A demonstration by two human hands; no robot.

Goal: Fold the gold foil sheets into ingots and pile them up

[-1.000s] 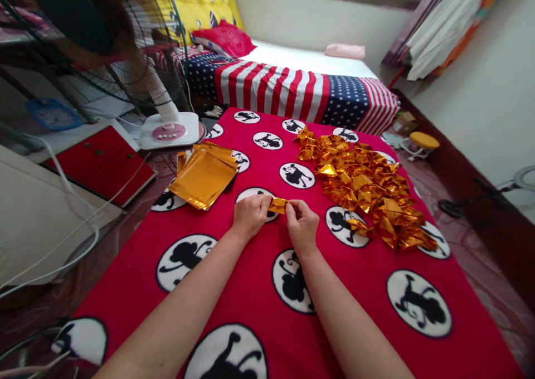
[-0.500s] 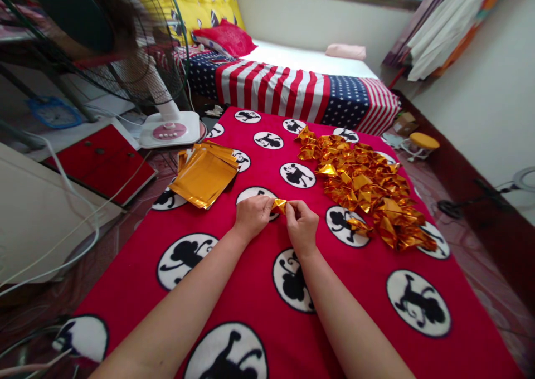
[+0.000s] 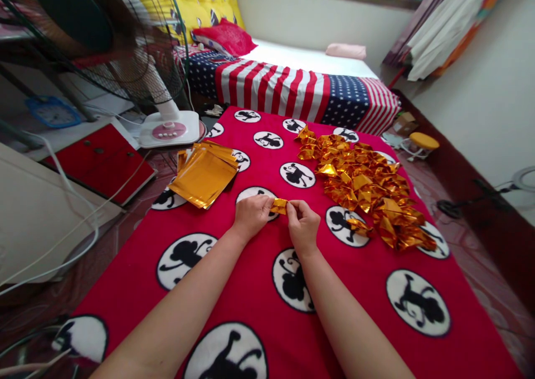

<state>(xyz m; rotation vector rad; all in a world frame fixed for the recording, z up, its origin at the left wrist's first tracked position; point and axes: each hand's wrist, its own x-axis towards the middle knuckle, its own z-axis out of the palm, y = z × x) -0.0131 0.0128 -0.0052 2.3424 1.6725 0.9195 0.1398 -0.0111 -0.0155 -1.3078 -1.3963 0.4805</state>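
The left hand (image 3: 253,217) and right hand (image 3: 304,226) pinch opposite ends of a small folded gold foil piece (image 3: 279,206) — it spans the gap between them, over the red cloth (image 3: 246,273). Flat gold sheets (image 3: 204,174) lie beyond and left of the left hand; folded gold pieces (image 3: 361,173) heap beyond and right of the right hand.

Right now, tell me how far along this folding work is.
Already done, it seems: the heap of folded gold pieces on the right side of the red cloth. In hand: one small gold piece, held between the left hand and right hand. Left, apparently: the stack of flat gold sheets; I can't count them.
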